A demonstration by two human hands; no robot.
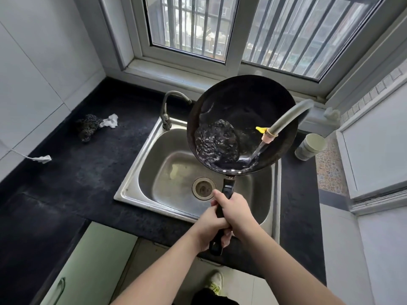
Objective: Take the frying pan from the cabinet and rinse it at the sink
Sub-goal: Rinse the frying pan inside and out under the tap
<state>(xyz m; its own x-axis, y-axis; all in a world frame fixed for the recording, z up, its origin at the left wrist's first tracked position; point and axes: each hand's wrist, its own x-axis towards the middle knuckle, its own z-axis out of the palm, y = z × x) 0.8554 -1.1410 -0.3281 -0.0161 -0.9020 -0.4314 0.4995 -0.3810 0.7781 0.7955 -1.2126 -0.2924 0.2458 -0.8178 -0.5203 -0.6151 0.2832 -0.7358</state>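
The black frying pan hangs over the steel sink, tilted toward me, with water pooled and churning in its lower left part. Both hands grip its black handle: my right hand nearer the pan, my left hand behind it, closer to the handle's end. A grey hose faucet with a yellow lever reaches in from the right and pours a stream into the pan.
A second curved tap stands at the sink's back left corner. A dark scouring pad and a white rag lie on the black counter to the left. A grey cup sits right of the sink. A green cabinet door stands open below.
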